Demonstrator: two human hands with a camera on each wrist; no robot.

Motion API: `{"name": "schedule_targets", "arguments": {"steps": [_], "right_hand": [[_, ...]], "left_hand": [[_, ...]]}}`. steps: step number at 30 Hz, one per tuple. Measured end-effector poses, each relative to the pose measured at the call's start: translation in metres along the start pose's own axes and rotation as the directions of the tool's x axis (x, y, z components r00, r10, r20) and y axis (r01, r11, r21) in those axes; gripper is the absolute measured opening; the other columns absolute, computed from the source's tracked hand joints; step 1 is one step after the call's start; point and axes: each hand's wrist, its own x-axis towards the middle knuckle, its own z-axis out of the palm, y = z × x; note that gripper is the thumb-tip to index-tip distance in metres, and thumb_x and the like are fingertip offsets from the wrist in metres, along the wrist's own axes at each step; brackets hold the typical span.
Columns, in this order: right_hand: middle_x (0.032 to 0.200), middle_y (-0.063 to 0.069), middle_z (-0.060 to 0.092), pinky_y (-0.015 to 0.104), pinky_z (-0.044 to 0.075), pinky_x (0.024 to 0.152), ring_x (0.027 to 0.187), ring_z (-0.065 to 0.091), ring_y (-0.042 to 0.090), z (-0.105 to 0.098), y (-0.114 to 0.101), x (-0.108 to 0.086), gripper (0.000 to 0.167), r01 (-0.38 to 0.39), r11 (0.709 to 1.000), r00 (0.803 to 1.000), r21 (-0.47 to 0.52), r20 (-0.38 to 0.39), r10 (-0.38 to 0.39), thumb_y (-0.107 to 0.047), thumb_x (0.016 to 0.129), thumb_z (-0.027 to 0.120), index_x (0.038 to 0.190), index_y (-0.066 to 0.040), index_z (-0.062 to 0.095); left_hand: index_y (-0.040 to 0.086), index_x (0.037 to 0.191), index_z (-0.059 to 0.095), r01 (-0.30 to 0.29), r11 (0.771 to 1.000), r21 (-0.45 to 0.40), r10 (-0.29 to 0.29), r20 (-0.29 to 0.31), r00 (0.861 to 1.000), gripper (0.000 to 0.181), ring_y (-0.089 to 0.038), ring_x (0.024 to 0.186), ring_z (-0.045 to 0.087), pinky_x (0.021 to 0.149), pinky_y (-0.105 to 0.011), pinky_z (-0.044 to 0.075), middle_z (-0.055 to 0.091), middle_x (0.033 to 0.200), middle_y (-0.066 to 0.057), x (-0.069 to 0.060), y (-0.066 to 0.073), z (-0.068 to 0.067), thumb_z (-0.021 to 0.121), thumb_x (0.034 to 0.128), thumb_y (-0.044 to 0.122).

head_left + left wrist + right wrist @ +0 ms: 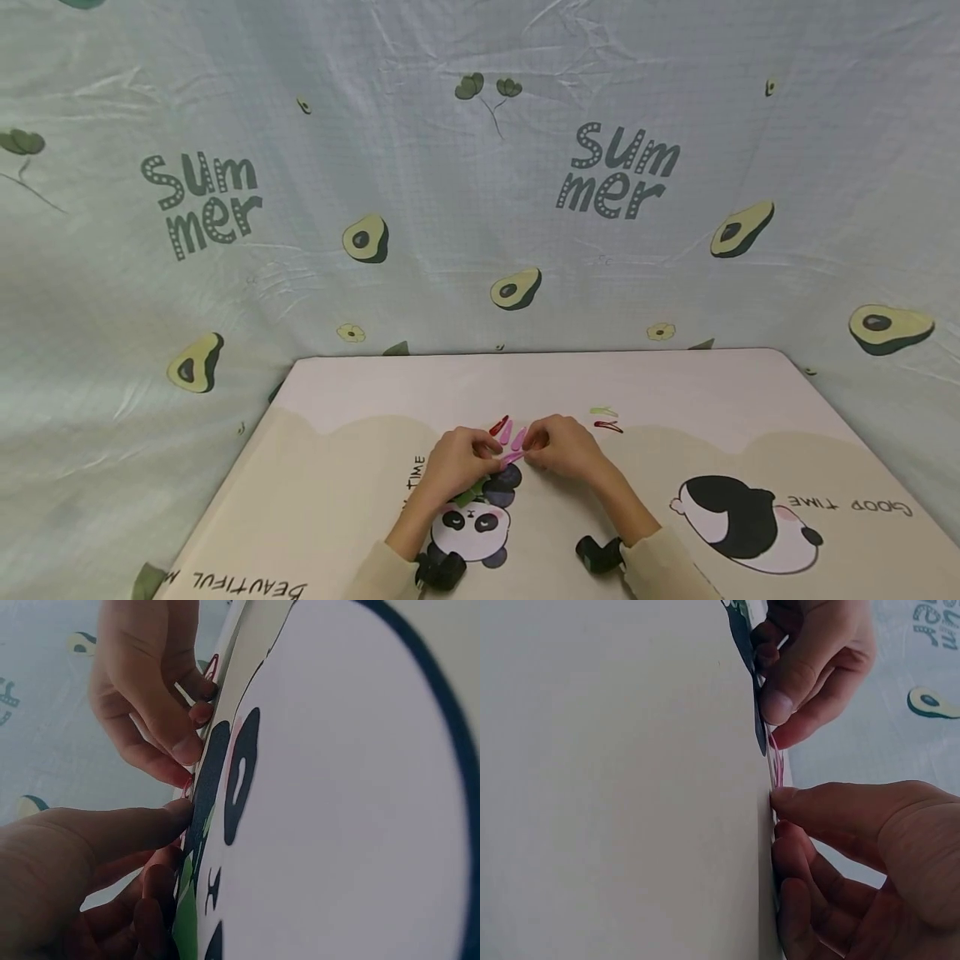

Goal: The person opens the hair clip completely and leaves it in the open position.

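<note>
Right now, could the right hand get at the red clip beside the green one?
Probably yes: the red clip lies just right of the right hand, with only tabletop between, though that hand seems busy pinching a pink clip.

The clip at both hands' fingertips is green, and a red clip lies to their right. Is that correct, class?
The colour is wrong: the head view shows a pink clip at the fingertips of the left hand and right hand. A red clip does lie to their right.

Soft, even light covers the bench; faint glare marks the far curtain; both wrist views look dimmer.
</note>
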Motion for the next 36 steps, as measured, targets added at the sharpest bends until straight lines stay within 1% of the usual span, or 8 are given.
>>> {"name": "schedule_targets", "arguments": {"steps": [3, 7, 16, 19, 25, 29, 36], "right_hand": [[0.07, -0.007, 0.062, 0.026, 0.041, 0.059, 0.066, 0.052, 0.011, 0.0004, 0.0011, -0.001, 0.007, 0.012, 1.0, 1.0, -0.015, -0.007, -0.012, -0.013, 0.081, 0.081, 0.085, -0.016, 0.077], [0.068, -0.008, 0.063, 0.026, 0.041, 0.059, 0.066, 0.053, 0.01, 0.0007, 0.0024, -0.0026, 0.007, 0.02, 1.0, 1.0, -0.007, -0.014, -0.02, -0.012, 0.08, 0.082, 0.082, -0.016, 0.077], [0.069, -0.008, 0.065, 0.025, 0.041, 0.06, 0.066, 0.053, 0.008, 0.0017, 0.0028, -0.004, 0.007, 0.018, 1.0, 1.0, 0.004, -0.018, -0.018, -0.011, 0.08, 0.082, 0.082, -0.017, 0.078], [0.069, -0.008, 0.065, 0.025, 0.042, 0.06, 0.066, 0.053, 0.009, 0.0021, 0.0034, -0.0042, 0.008, 0.016, 1.0, 1.0, 0.008, -0.014, -0.016, -0.011, 0.08, 0.082, 0.081, -0.018, 0.077], [0.069, -0.008, 0.066, 0.026, 0.042, 0.06, 0.066, 0.054, 0.008, 0.0016, 0.0028, -0.004, 0.008, 0.035, 0.999, 0.999, 0.007, -0.022, -0.035, -0.011, 0.08, 0.082, 0.08, -0.018, 0.077], [0.069, -0.008, 0.065, 0.025, 0.041, 0.06, 0.066, 0.053, 0.007, 0.0013, 0.0023, -0.0039, 0.007, 0.039, 0.999, 0.999, 0.005, -0.017, -0.039, -0.012, 0.08, 0.082, 0.081, -0.017, 0.077], [0.069, -0.008, 0.065, 0.025, 0.041, 0.06, 0.066, 0.053, 0.008, 0.002, 0.0016, -0.0041, 0.007, 0.038, 0.999, 0.999, -0.011, -0.014, -0.038, -0.013, 0.079, 0.082, 0.08, -0.016, 0.076]], "left_hand": [[0.013, 0.091, 0.081, -0.005, 1.0, 0.008, 0.005, 0.002, 1.0, 0.014, -0.006, 0.066, 0.056, 0.058, -0.024, 0.042, 0.069, 0.071, 0.004, -0.0001, 0.001, 0.0006, 0.086, 0.0808, 0.021], [0.014, 0.09, 0.081, 0.0, 1.0, 0.03, 0.0, 0.005, 1.0, 0.012, -0.006, 0.066, 0.056, 0.059, -0.024, 0.041, 0.069, 0.071, 0.005, -0.0004, 0.003, 0.0014, 0.084, 0.0819, 0.021], [0.014, 0.09, 0.081, 0.01, 0.999, 0.052, -0.01, 0.007, 1.0, 0.01, -0.006, 0.065, 0.055, 0.059, -0.024, 0.041, 0.069, 0.071, 0.006, -0.0008, 0.0051, 0.0022, 0.083, 0.083, 0.021], [0.015, 0.089, 0.081, 0.002, 0.998, 0.059, -0.003, 0.008, 1.0, 0.009, -0.005, 0.064, 0.055, 0.058, -0.024, 0.042, 0.068, 0.07, 0.006, -0.001, 0.0052, 0.0022, 0.082, 0.0831, 0.021], [0.016, 0.086, 0.08, -0.022, 0.993, 0.116, 0.024, -0.013, 1.0, 0.009, -0.003, 0.061, 0.054, 0.056, -0.023, 0.041, 0.066, 0.068, 0.009, -0.0003, 0.0059, 0.0026, 0.082, 0.0819, 0.024], [0.018, 0.084, 0.079, -0.021, 0.99, 0.143, 0.025, -0.025, 0.999, 0.007, -0.002, 0.06, 0.053, 0.055, -0.022, 0.041, 0.066, 0.066, 0.011, -0.0001, 0.0052, 0.0038, 0.081, 0.0807, 0.024], [0.018, 0.081, 0.079, -0.028, 0.991, 0.128, 0.034, -0.047, 0.998, 0.006, -0.001, 0.06, 0.053, 0.054, -0.022, 0.04, 0.066, 0.065, 0.01, -0.0017, 0.0049, 0.004, 0.081, 0.0784, 0.023]]}}
